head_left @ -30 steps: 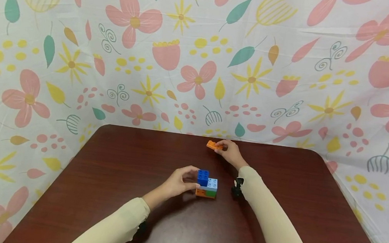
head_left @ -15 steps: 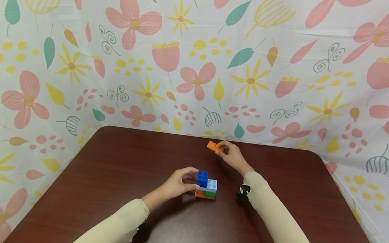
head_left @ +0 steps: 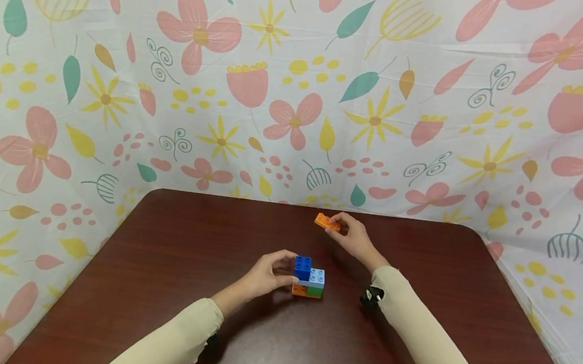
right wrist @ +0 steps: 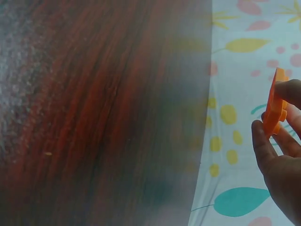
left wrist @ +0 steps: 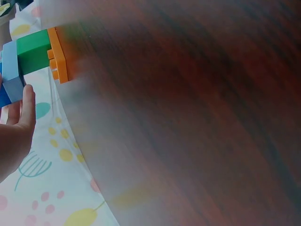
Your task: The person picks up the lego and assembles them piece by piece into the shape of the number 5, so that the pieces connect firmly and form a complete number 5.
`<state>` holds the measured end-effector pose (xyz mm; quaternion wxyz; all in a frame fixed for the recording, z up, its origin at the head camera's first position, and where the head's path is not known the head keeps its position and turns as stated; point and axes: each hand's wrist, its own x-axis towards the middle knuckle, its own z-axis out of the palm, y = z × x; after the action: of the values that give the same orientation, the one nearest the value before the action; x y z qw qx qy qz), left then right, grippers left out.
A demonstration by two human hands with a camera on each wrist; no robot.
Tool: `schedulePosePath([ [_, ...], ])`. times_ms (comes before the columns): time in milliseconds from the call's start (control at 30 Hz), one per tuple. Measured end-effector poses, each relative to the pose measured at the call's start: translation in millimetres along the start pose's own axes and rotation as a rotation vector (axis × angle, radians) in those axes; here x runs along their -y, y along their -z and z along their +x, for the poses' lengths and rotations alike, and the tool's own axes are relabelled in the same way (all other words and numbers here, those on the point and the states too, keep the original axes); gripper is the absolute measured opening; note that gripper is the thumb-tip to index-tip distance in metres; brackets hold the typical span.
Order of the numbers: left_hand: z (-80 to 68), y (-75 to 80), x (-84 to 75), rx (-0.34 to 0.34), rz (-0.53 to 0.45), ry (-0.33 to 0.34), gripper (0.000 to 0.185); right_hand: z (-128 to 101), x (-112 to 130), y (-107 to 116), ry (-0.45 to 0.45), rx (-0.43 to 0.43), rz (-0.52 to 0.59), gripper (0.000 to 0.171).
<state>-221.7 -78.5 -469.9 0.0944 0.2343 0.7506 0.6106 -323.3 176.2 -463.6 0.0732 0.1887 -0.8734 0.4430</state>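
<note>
Reddish-brown and glossy, the table [head_left: 188, 231] spreads out before us, and nearest us two cream sleeves [head_left: 168, 339] reach in over it, a black object [head_left: 371, 296] showing at the right cuff. Beyond the left cuff we see the left hand [head_left: 264, 273] pinching the upper part of a small brick stack between thumb and fingers. We read that stack from the bottom: an orange plate [head_left: 299, 291] at table level, a green brick [head_left: 315, 292] on its right portion, a light blue brick [head_left: 317, 277] reaching over the plate's bare studs, and a dark blue brick [head_left: 302, 267] on top at the left. Farther off, near the table's back edge, the right hand [head_left: 354, 237] grips a loose orange piece [head_left: 321, 220] with thumb and fingertips, well apart from the stack. Behind everything we have a white cloth [head_left: 293, 43] printed with pink flowers, yellow blooms and teal leaves.
</note>
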Motion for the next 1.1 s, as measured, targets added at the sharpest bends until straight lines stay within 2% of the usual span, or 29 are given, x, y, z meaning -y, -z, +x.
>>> schedulePosePath([
  [400,-0.5,-2.0,-1.1,-0.011,0.002,-0.007,0.042,-9.4,6.8,2.3,0.049,-0.035,-0.004,0.022],
  [633,0.8,-1.5,1.5,-0.01,0.016,-0.01,0.04,-14.3,10.3,6.7,0.096,-0.012,-0.033,0.034],
  [833,1.9,-0.7,1.6,-0.006,0.012,-0.016,0.04,-17.4,14.3,10.9,0.157,0.0,-0.059,0.036],
  [1100,3.0,-1.0,1.7,-0.011,0.017,0.008,0.04,-23.9,25.1,16.6,0.217,0.025,-0.081,0.035],
])
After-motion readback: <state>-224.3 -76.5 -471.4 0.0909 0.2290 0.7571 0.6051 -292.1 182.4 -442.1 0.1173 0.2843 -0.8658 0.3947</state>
